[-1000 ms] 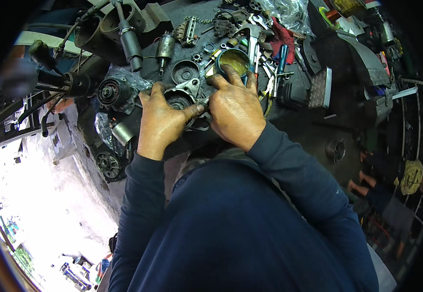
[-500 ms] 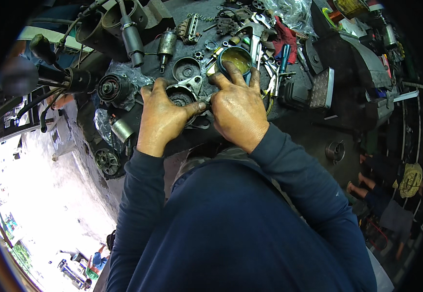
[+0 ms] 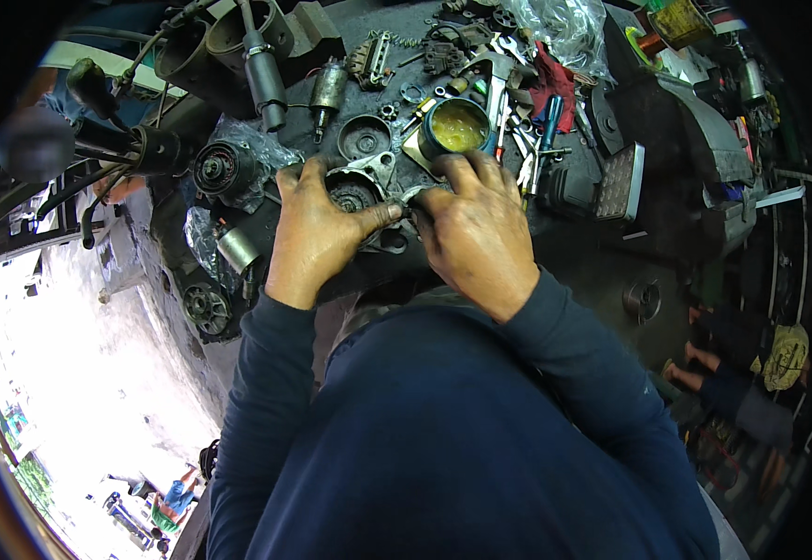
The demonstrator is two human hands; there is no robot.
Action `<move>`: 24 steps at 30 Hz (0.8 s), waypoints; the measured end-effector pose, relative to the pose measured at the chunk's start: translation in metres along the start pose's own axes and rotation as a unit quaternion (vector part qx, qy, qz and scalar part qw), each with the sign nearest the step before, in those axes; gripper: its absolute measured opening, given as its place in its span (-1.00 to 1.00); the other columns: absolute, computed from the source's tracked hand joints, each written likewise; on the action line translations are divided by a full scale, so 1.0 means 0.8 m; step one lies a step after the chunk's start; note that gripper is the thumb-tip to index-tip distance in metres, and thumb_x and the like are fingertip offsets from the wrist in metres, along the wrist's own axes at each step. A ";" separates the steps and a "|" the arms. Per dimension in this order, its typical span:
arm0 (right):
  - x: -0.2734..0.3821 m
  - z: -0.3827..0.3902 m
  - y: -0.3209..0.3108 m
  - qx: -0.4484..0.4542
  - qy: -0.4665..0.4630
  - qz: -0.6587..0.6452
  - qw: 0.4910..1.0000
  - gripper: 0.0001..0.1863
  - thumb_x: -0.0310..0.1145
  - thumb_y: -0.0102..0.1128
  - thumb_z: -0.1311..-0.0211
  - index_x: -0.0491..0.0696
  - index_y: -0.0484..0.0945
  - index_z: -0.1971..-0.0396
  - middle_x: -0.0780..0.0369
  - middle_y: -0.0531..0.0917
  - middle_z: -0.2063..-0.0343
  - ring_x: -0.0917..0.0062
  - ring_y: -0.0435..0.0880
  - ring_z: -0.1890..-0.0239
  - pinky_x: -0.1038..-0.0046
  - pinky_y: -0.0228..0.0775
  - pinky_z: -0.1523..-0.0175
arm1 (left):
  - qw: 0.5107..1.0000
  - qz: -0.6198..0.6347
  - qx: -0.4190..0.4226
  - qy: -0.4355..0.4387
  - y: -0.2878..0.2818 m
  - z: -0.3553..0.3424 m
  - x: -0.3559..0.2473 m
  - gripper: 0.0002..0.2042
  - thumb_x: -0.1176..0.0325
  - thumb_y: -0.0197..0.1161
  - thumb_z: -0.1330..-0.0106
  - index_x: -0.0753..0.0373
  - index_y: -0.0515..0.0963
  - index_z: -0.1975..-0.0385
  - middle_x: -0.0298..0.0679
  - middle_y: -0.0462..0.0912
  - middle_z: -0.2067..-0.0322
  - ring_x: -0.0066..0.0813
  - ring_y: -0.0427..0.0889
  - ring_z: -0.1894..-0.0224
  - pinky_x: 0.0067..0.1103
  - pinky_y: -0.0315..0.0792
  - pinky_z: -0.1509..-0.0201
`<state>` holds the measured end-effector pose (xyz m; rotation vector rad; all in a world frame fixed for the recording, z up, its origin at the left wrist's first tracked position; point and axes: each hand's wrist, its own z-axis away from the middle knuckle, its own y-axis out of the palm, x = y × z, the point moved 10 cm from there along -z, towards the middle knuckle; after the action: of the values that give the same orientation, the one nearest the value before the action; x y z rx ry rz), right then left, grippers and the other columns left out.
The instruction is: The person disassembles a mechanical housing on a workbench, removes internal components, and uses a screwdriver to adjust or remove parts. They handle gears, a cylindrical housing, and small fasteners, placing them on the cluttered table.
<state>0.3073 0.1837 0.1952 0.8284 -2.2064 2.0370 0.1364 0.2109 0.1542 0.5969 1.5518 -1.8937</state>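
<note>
Palm-down left hand [image 3: 320, 231] gripping a grey round cast-metal housing [image 3: 353, 191], rough inside; curled right hand [image 3: 482, 231] at the housing's right, its grip indeterminable.

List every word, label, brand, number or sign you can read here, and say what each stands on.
None: no text can be read.
Metal housing in the left hand: no readable marking.
Blue tub near the right hand: no readable label.
Silver cylinder: any marking is too small to make out.
Yellowish bag at far right: too blurred to tell.
</note>
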 end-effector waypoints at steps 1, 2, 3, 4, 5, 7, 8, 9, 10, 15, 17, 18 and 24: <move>-0.007 0.004 0.002 0.017 0.031 -0.058 0.998 -0.81 -0.29 0.40 -0.14 -0.09 0.80 0.36 0.05 0.66 0.05 0.04 0.55 -0.19 -0.21 0.34 -0.28 | 0.999 -0.011 -0.034 0.017 -0.006 0.005 -0.003 -0.06 0.04 0.80 0.13 0.44 0.46 -0.22 0.30 0.35 -0.23 0.26 0.48 -0.26 -0.18 0.50 -0.34; -0.013 0.009 0.005 0.029 0.060 -0.117 0.991 -0.80 -0.28 0.41 -0.15 -0.09 0.80 0.34 0.03 0.66 0.09 0.05 0.57 -0.13 -0.15 0.38 -0.24 | 0.996 -0.021 -0.075 0.041 -0.013 0.013 -0.009 -0.07 0.05 0.80 0.13 0.44 0.46 -0.21 0.29 0.34 -0.24 0.27 0.45 -0.28 -0.15 0.48 -0.35; -0.017 0.014 0.011 0.050 0.088 -0.156 0.983 -0.76 -0.23 0.43 -0.18 -0.08 0.80 0.27 0.01 0.61 0.11 0.05 0.54 -0.06 -0.06 0.39 -0.20 | 0.992 -0.034 -0.107 0.061 -0.017 0.021 -0.013 -0.08 0.06 0.79 0.13 0.44 0.47 -0.20 0.28 0.33 -0.26 0.28 0.42 -0.30 -0.12 0.46 -0.35; -0.015 0.017 0.009 0.042 0.082 -0.140 0.986 -0.75 -0.24 0.44 -0.21 -0.08 0.80 0.20 -0.01 0.59 0.05 0.03 0.52 -0.10 -0.04 0.38 -0.23 | 0.981 -0.052 -0.152 0.106 -0.024 0.034 -0.025 -0.18 0.07 0.77 0.08 0.39 0.53 -0.13 0.29 0.30 -0.28 0.30 0.34 -0.34 -0.02 0.37 -0.38; -0.013 0.020 0.007 0.029 0.079 -0.121 0.989 -0.72 -0.26 0.44 -0.23 -0.07 0.80 0.13 -0.03 0.58 0.00 0.01 0.50 -0.14 -0.02 0.36 -0.26 | 0.980 -0.066 -0.157 0.103 -0.021 0.044 -0.025 -0.26 0.05 0.74 0.05 0.37 0.57 -0.07 0.30 0.29 -0.29 0.29 0.31 -0.37 0.01 0.31 -0.41; -0.011 0.026 0.010 0.007 0.081 -0.103 0.991 -0.69 -0.27 0.44 -0.27 -0.07 0.80 0.04 -0.07 0.54 -0.12 -0.03 0.45 -0.24 0.00 0.33 -0.33 | 0.975 -0.115 -0.150 0.119 -0.012 0.059 -0.031 -0.47 0.02 0.63 -0.12 0.31 0.68 0.08 0.31 0.23 -0.39 0.35 0.17 -0.49 0.07 0.18 -0.51; -0.012 0.029 0.014 -0.001 0.087 -0.105 0.991 -0.68 -0.27 0.43 -0.28 -0.07 0.79 0.02 -0.10 0.51 -0.17 -0.06 0.41 -0.30 0.01 0.32 -0.37 | 0.974 -0.123 -0.145 0.123 -0.005 0.062 -0.033 -0.52 0.05 0.61 -0.16 0.30 0.70 0.10 0.29 0.24 -0.41 0.36 0.14 -0.51 0.05 0.15 -0.54; -0.014 0.031 0.019 -0.008 0.092 -0.106 0.990 -0.67 -0.26 0.43 -0.30 -0.08 0.79 0.00 -0.13 0.48 -0.23 -0.08 0.38 -0.35 0.01 0.30 -0.41 | 0.973 -0.132 -0.146 0.121 0.003 0.065 -0.034 -0.57 0.08 0.59 -0.20 0.30 0.73 0.13 0.28 0.24 -0.43 0.38 0.11 -0.54 0.03 0.11 -0.57; -0.017 0.033 0.026 -0.009 0.098 -0.140 0.985 -0.68 -0.26 0.41 -0.30 -0.07 0.79 0.01 -0.13 0.45 -0.28 -0.10 0.34 -0.39 -0.02 0.26 -0.43 | 0.976 -0.138 -0.133 0.105 0.012 0.065 -0.031 -0.63 0.12 0.57 -0.24 0.30 0.75 0.15 0.26 0.25 -0.45 0.39 0.08 -0.56 0.01 0.08 -0.60; -0.042 0.036 0.063 0.009 0.150 -0.344 0.927 -0.69 -0.31 0.36 -0.34 -0.09 0.79 0.00 -0.12 0.42 -0.40 -0.13 0.28 -0.47 -0.01 0.14 -0.54 | 0.980 -0.100 -0.121 0.124 0.017 0.054 -0.028 -0.68 0.16 0.52 -0.28 0.36 0.78 0.24 0.33 0.21 -0.50 0.47 0.00 -0.59 0.01 0.01 -0.64; -0.052 0.038 0.077 0.026 0.190 -0.428 0.883 -0.70 -0.34 0.34 -0.36 -0.12 0.79 -0.01 -0.10 0.46 -0.38 -0.07 0.29 -0.48 0.04 0.14 -0.55 | 0.991 -0.040 -0.088 0.095 0.015 0.044 -0.019 -0.66 0.15 0.53 -0.26 0.36 0.79 0.24 0.31 0.14 -0.55 0.47 -0.06 -0.61 -0.01 0.00 -0.65; -0.051 0.036 0.074 0.020 0.174 -0.426 0.888 -0.70 -0.35 0.33 -0.38 -0.14 0.78 -0.02 -0.09 0.47 -0.38 -0.03 0.32 -0.48 0.10 0.21 -0.53 | 0.994 -0.021 -0.073 0.078 0.013 0.040 -0.016 -0.66 0.15 0.53 -0.25 0.36 0.80 0.23 0.31 0.10 -0.57 0.47 -0.09 -0.61 -0.02 -0.01 -0.65; -0.047 0.042 0.065 0.028 0.111 -0.491 0.864 -0.68 -0.36 0.32 -0.36 -0.09 0.77 -0.05 -0.06 0.40 -0.42 -0.01 0.25 -0.53 0.07 0.06 -0.60 | 0.987 0.022 -0.104 0.119 -0.012 0.058 -0.041 -0.73 0.30 0.57 -0.12 0.32 0.78 0.24 0.24 0.38 -0.44 0.25 0.20 -0.56 -0.11 0.13 -0.61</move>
<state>0.3298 0.1661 0.1292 1.2747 -1.1645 1.5355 0.1547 0.1721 0.1927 0.7782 1.8428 -1.6476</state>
